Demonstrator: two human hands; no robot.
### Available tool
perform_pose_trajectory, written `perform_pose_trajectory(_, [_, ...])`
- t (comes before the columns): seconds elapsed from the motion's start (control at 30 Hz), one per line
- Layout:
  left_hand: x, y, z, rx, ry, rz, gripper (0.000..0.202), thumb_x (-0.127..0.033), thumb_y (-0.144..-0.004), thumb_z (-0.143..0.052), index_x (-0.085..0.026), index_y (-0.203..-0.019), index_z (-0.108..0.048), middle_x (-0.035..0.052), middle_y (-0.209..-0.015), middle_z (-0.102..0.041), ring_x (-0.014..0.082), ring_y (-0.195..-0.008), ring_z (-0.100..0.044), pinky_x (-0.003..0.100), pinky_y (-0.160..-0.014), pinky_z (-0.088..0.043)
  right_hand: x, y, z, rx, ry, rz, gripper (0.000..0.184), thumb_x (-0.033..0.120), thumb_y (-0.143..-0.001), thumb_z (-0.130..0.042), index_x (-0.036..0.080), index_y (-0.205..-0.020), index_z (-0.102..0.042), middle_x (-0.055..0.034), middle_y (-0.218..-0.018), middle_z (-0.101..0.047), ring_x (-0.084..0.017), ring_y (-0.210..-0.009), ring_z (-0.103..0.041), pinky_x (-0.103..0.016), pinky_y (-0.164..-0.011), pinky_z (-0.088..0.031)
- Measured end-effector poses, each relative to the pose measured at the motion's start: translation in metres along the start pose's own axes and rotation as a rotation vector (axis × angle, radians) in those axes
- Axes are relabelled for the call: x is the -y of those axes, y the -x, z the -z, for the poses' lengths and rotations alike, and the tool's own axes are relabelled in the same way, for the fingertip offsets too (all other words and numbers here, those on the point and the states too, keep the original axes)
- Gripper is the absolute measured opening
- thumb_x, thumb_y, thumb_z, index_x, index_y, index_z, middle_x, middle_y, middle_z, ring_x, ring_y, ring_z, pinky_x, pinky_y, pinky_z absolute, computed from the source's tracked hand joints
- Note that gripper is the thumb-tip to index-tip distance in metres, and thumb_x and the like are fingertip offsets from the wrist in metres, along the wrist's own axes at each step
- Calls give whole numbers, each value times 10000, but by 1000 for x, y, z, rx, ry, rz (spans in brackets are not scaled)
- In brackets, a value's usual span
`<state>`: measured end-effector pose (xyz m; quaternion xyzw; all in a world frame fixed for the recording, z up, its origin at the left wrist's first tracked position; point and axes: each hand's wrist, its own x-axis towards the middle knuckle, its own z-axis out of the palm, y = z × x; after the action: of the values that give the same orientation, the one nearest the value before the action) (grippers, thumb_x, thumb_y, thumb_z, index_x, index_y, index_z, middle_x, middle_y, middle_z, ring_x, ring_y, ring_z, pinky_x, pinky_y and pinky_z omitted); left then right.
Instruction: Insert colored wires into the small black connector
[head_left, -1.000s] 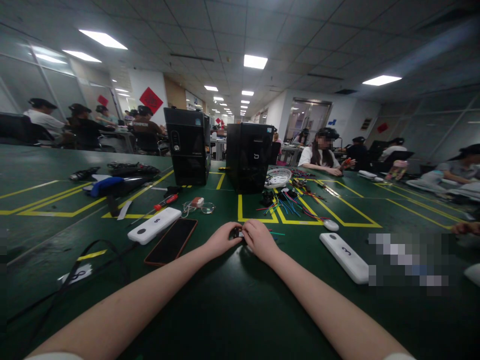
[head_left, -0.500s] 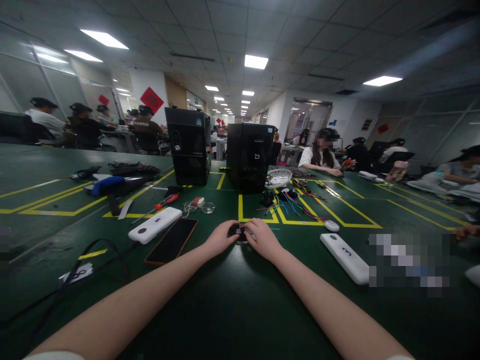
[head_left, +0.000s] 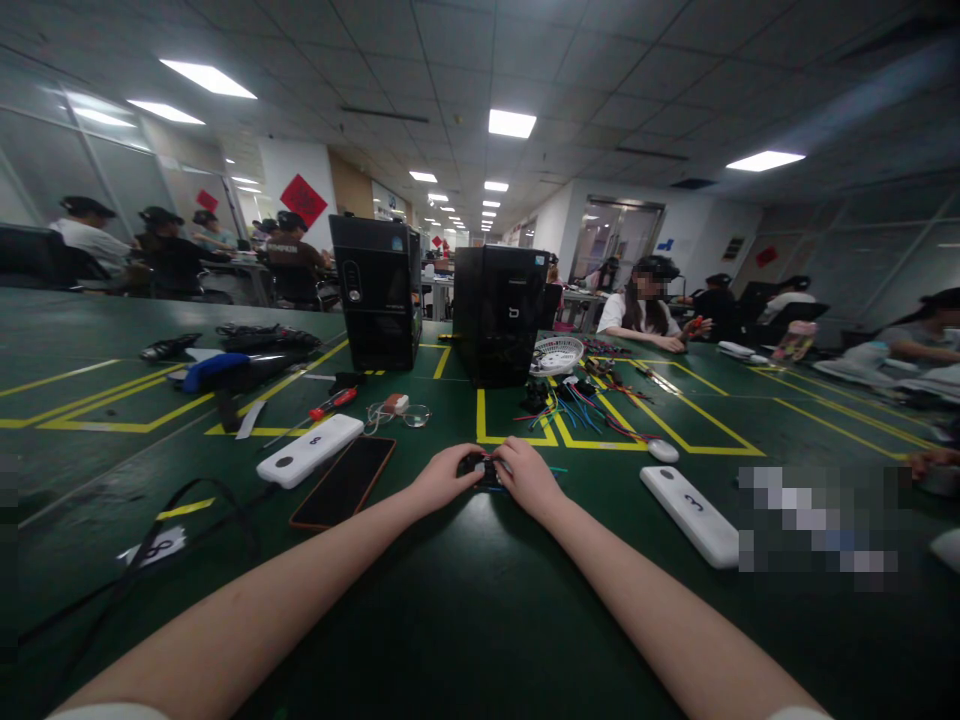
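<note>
Both hands meet low over the green table, around a small black part (head_left: 491, 472) with coloured wires at its edges. My left hand (head_left: 450, 474) is closed on its left side, the thumb lying over the near face. From the right, my right hand (head_left: 525, 474) pinches the same part with thumb and fingers. Much of the part is hidden by the fingers, and its exact kind cannot be made out. A thin blue-green wire end (head_left: 558, 470) shows just beyond my right hand.
Two black computer towers (head_left: 379, 295) stand ahead. On the left lie a phone (head_left: 346, 484), a white power bank (head_left: 311, 450), a red screwdriver (head_left: 330, 404) and eyeglasses (head_left: 414, 414). Rightward are loose wires (head_left: 574, 405), a white basket (head_left: 559, 354) and another power bank (head_left: 691, 515). A person (head_left: 645, 310) sits beyond.
The black part has tilted or turned slightly between my fingers, and the left thumb has shifted a little over it. Both forearms stay almost where they were.
</note>
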<state>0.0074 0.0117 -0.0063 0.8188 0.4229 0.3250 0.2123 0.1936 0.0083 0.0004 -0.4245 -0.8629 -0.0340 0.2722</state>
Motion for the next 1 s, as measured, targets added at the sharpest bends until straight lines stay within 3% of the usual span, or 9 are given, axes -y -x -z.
perform_pose_trajectory(0.3, [0,0,-1,2,-9,0,302,-235,-764,-584,-213,-1065,-577,51,-1087,-616,221,-1013,-563,355,-919,-423,7,1,0,-39,-11,-12,93,129,-834,-428,169,-820,-510,-53,-859,-496,-170,-822,-462,-298,-751,-408])
perform_pose_trajectory(0.5, [-2,-1,1,17,0,10,307,-219,-753,-594,-207,-1060,-579,53,-1095,-613,221,-1034,-549,353,-941,-407,3,-2,8,-153,-47,-98,96,139,-845,-399,170,-818,-486,-54,-844,-487,-171,-808,-468,-291,-731,-403])
perform_pose_trajectory(0.63, [2,-2,-4,3,5,-4,311,-233,-755,-593,-204,-1064,-570,52,-1079,-615,216,-1014,-559,354,-929,-421,1,1,10,-91,-66,-21,73,154,-833,-437,175,-820,-505,-52,-858,-506,-168,-825,-473,-288,-747,-397])
perform_pose_trajectory(0.83, [10,-2,-8,-144,-36,90,487,-256,-748,-597,-167,-1210,-469,105,-1158,-569,235,-1062,-544,383,-945,-414,10,4,7,53,-97,135,54,137,-781,-501,174,-809,-530,-48,-849,-539,-168,-844,-479,-296,-768,-390])
perform_pose_trajectory(1.0, [5,0,-7,-68,-148,107,544,-271,-729,-613,-187,-1237,-439,107,-1244,-532,277,-1157,-478,513,-1034,-259,9,4,7,77,-115,123,86,146,-762,-525,171,-842,-544,-52,-870,-549,-174,-862,-484,-310,-792,-389])
